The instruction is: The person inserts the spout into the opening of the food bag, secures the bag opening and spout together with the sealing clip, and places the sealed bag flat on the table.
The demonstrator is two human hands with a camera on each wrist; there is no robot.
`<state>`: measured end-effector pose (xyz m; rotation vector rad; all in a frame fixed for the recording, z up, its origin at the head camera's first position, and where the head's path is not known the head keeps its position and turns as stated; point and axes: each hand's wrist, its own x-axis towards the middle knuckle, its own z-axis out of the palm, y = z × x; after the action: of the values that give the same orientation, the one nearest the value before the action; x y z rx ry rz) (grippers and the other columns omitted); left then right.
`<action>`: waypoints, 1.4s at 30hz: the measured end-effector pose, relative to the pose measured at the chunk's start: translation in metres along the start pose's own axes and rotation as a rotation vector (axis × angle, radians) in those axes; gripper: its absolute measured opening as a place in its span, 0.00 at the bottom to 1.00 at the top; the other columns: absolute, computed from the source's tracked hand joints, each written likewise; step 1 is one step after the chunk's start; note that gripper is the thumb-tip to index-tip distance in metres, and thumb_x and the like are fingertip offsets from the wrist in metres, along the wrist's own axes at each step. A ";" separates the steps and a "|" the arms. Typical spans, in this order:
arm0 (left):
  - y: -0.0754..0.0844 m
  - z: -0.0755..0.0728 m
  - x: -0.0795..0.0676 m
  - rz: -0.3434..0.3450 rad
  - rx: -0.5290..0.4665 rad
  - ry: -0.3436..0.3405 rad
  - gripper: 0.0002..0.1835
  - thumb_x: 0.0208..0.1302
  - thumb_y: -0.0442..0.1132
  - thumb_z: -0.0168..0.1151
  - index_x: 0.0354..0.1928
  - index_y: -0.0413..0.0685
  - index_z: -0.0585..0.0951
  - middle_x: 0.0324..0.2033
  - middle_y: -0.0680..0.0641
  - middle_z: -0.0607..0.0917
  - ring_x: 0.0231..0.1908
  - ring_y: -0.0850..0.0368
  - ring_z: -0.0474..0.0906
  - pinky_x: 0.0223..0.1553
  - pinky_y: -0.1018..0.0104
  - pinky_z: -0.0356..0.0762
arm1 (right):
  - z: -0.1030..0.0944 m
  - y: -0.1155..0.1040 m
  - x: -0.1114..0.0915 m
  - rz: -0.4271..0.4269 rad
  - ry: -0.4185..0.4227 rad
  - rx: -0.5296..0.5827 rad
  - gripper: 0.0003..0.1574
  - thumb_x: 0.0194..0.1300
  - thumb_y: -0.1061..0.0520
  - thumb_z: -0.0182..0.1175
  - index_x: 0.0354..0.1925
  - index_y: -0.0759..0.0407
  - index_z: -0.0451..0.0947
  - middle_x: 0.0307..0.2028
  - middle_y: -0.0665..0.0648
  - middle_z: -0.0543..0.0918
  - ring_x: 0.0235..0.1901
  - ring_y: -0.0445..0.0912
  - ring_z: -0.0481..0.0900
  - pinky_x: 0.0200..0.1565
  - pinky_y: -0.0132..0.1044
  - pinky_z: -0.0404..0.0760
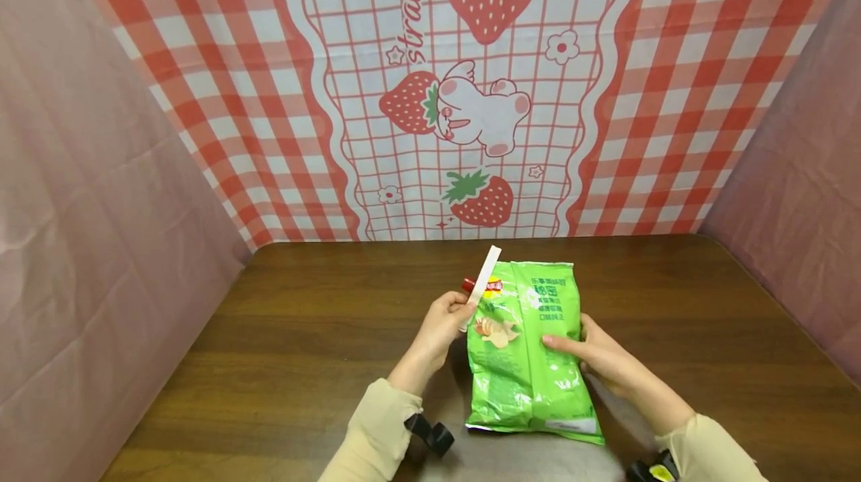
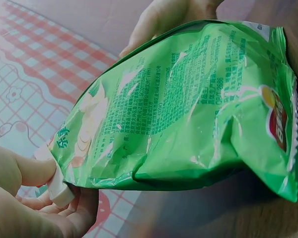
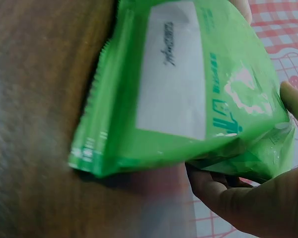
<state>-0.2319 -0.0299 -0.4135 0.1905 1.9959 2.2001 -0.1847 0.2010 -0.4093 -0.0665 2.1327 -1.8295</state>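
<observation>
Sleeves: beige, at bottom edge, nearest the lens.
Desk (image 1: pixel 282 362): dark wood, against strawberry-print backdrop (image 1: pixel 471 93).
Chip bag (image 1: pixel 528 347): green, mid-desk, held between both hands.
Right hand (image 1: pixel 605 356): grip curled round bag's right edge.
Left hand (image 1: pixel 440 325): grip pinching white clip (image 1: pixel 484 276) at bag's upper left corner.

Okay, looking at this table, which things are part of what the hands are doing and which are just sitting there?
In use:
green chip bag, held by right hand
white sealing clip, pinched by left hand

Just there:
wooden table
strawberry cloth backdrop
pink side curtains
</observation>
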 end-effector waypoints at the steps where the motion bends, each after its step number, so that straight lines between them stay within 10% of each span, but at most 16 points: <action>1: 0.000 -0.001 0.001 0.000 -0.002 0.003 0.10 0.56 0.33 0.52 0.36 0.31 0.69 0.21 0.52 0.74 0.20 0.64 0.69 0.23 0.71 0.65 | 0.001 0.001 0.000 0.002 -0.004 0.009 0.46 0.54 0.51 0.57 0.55 0.67 0.38 0.46 0.66 0.65 0.34 0.47 0.76 0.36 0.44 0.75; 17: 0.000 -0.007 0.003 -0.017 -0.023 0.019 0.10 0.57 0.34 0.51 0.37 0.31 0.69 0.22 0.52 0.75 0.21 0.64 0.70 0.23 0.71 0.66 | 0.009 0.009 0.002 -0.040 -0.114 0.116 0.34 0.58 0.56 0.53 0.52 0.71 0.47 0.35 0.57 0.77 0.33 0.49 0.78 0.36 0.45 0.75; 42: 0.001 -0.016 0.005 -0.016 -0.087 0.007 0.12 0.58 0.34 0.51 0.39 0.30 0.69 0.24 0.51 0.76 0.24 0.62 0.72 0.26 0.68 0.69 | 0.018 0.008 0.006 -0.020 0.023 0.185 0.30 0.55 0.55 0.56 0.48 0.71 0.55 0.29 0.55 0.77 0.29 0.47 0.78 0.33 0.43 0.76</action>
<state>-0.2401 -0.0450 -0.4141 0.1558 1.8931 2.2749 -0.1840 0.1841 -0.4209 -0.0230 1.9738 -2.0391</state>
